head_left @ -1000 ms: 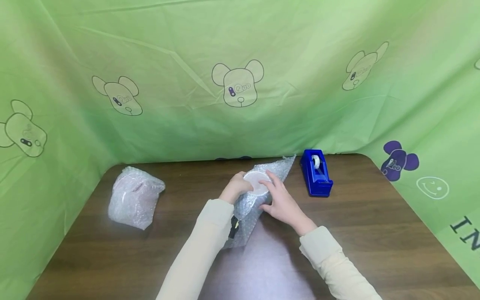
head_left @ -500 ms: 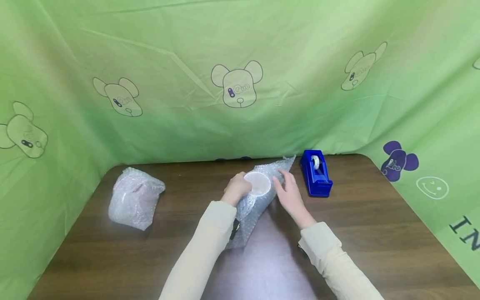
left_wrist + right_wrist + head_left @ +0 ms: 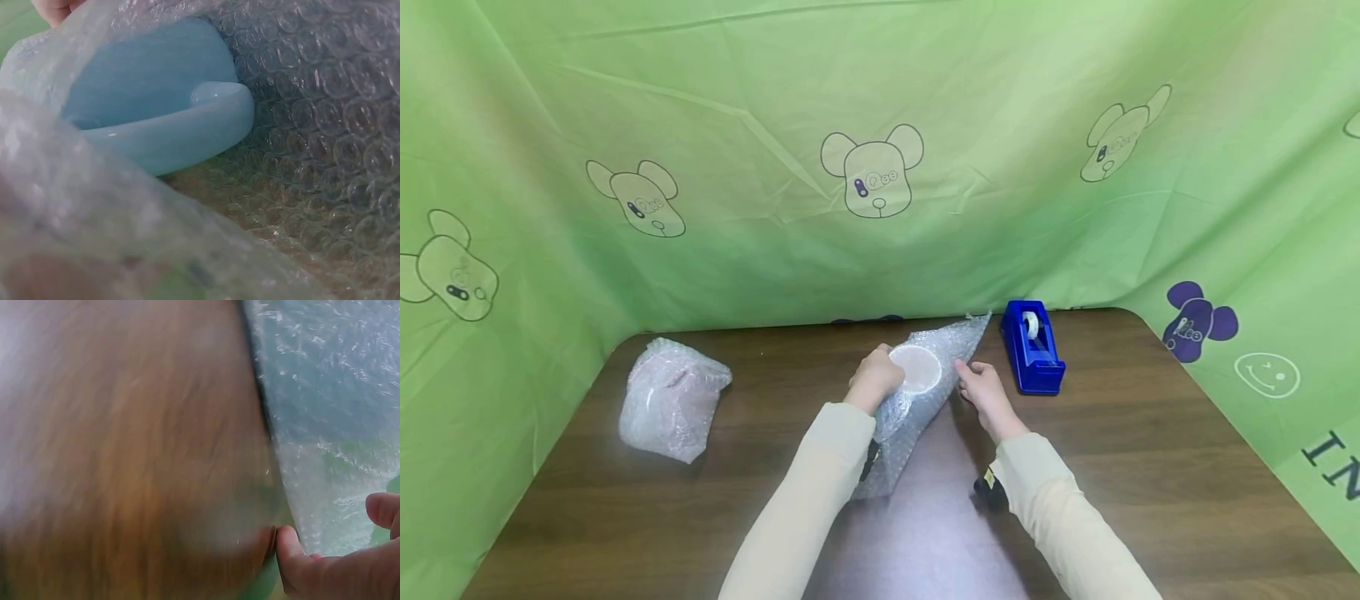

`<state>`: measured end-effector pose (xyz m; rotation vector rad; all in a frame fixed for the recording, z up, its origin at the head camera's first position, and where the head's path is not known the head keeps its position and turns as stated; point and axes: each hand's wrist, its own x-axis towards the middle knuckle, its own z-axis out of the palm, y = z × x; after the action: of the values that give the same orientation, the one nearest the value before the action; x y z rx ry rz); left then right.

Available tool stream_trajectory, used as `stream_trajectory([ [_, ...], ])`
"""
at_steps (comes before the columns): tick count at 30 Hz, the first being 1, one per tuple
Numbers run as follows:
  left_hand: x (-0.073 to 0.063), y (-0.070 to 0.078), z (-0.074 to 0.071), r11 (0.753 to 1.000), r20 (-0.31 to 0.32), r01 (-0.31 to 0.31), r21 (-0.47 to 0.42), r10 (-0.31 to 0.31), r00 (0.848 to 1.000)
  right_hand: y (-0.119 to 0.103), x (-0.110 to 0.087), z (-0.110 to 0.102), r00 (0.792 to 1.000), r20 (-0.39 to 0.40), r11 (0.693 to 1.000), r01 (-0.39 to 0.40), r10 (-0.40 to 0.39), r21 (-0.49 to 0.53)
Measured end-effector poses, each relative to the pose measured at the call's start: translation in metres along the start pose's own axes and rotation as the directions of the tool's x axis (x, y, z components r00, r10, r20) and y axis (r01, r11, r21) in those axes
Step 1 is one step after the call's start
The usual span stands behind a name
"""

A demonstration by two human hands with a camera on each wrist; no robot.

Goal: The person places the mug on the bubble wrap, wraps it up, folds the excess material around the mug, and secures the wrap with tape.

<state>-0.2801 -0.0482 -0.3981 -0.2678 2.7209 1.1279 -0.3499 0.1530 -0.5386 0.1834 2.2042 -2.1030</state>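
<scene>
- Beyond the table's far edge hangs a green cloth [image 3: 752,125] printed with mouse-eared heads, folding round both sides.
- Wood-grained, the table [image 3: 737,525] has rounded far corners (glare whitens its middle).
- Two pale sleeves [image 3: 805,500] reach over it toward the far edge.
- Clear bubble wrap [image 3: 898,442] lies slantwise around the mug, one corner pointing to the far edge near the dispenser.
- A bubble-wrapped bundle [image 3: 672,400] rests near the far left corner, well apart from the hands.
- Right of the middle, close to the far edge, stands a blue tape dispenser [image 3: 1033,358].
- The left hand [image 3: 876,379] has its fingers bent, gripping the mug's left side with the wrap.
- The right hand [image 3: 990,400] is partly curled, fingertips at the wrap's right edge; I cannot tell whether they pinch it.
- A light blue mug [image 3: 156,78] with a loop handle sits partly wrapped between the hands, near the middle of the far edge (from above, only a round white end shows).
- Smallest, a white tape roll [image 3: 1031,325] sits in the dispenser.
</scene>
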Motion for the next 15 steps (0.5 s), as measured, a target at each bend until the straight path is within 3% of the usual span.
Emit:
stream_trajectory([
  [3,-0.001,0.0,0.0,1.0,-0.002,-0.002,-0.002,0.002,1.0,0.058,0.062,-0.013,0.999,0.023,0.997,-0.04,0.038,0.065],
  [7,-0.002,0.0,0.0,1.0,-0.002,-0.003,-0.003,0.003,1.0,0.065,0.07,-0.015,0.996,0.043,0.989,-0.089,0.084,0.12],
  [10,-0.001,0.0,-0.001,1.0,0.001,0.0,-0.002,0.0,1.0,0.048,0.055,-0.012,0.988,0.041,0.977,-0.155,0.15,0.147],
  [12,-0.001,0.0,-0.001,1.0,0.002,0.002,-0.003,-0.002,1.0,0.093,0.102,-0.025,0.981,0.06,0.965,-0.194,0.186,0.178],
  [15,-0.001,0.0,-0.001,1.0,0.002,0.004,0.0,-0.004,1.0,0.11,0.119,-0.033,0.976,0.096,0.953,-0.214,0.197,0.216],
])
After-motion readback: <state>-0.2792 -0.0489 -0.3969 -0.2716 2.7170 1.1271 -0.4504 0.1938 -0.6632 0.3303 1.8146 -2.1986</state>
